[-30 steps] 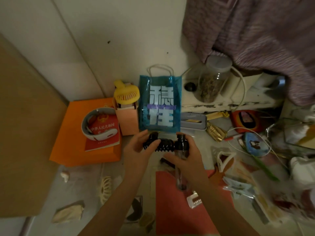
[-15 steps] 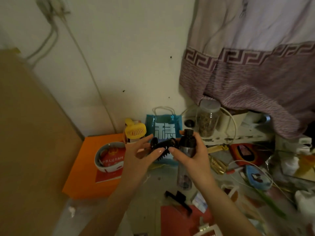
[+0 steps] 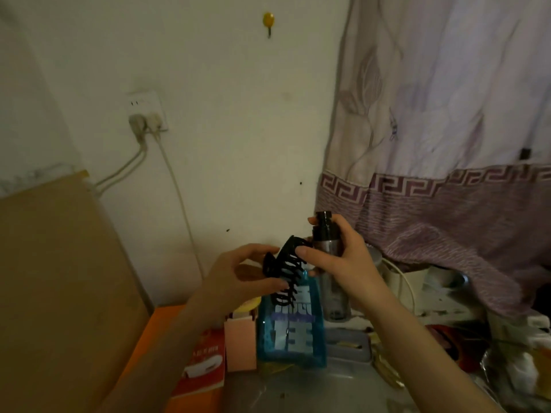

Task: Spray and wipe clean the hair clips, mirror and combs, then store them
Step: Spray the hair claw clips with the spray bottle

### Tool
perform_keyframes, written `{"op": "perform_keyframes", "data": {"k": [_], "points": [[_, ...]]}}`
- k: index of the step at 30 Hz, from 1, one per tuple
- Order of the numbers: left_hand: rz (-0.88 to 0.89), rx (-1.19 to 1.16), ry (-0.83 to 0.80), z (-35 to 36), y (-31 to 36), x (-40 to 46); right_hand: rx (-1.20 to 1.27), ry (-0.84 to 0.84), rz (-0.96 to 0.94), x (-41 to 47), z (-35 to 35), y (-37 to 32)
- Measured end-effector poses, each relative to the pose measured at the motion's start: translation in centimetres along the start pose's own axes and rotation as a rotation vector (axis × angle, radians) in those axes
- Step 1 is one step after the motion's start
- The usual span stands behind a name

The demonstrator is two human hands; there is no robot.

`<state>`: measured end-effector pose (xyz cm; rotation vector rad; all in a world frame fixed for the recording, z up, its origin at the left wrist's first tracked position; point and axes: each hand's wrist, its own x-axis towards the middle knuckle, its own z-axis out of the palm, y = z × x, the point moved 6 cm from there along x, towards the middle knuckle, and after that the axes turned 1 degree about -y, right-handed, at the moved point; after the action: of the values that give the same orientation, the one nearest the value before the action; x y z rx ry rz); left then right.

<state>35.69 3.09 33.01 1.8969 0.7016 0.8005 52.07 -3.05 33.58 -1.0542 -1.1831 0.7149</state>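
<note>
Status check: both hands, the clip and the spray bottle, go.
Left hand pinches black claw clip. Right hand grips spray bottle, raised beside clip. Nothing between them.

Head camera — looks forward, close over hands, facing the wall.

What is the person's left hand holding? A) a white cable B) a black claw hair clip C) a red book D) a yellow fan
B: the left hand pinches the black plastic claw hair clip by one end, beside the dark spray bottle gripped in the right hand.
</note>
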Motion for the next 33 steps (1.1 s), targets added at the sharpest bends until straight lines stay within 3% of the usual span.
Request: {"op": "perform_keyframes", "data": {"k": [6, 16, 23, 28, 33], "points": [[0.109, -0.026, -0.024, -1.3, 4.3, 1.1, -0.012, 0.003, -0.108, 2.3, -0.2, -4.5], [0.202, -0.145, 0.169, -3.3, 8.3, 2.7, -0.034, 0.095, -0.290, 2.8, -1.7, -9.2], [0.210, -0.532, 0.178, -3.8, 10.5, 3.5, -0.240, 0.117, -0.475, 2.4, -2.0, -12.3], [0.262, -0.447, 0.187, -4.2, 12.2, 3.9, -0.290, 0.044, -0.503, 3.0, -1.7, -13.9], [0.311, -0.305, 0.195, -4.7, 13.4, 4.0, -0.447, 0.142, -0.624, 3.1, -1.7, -16.0]]}}
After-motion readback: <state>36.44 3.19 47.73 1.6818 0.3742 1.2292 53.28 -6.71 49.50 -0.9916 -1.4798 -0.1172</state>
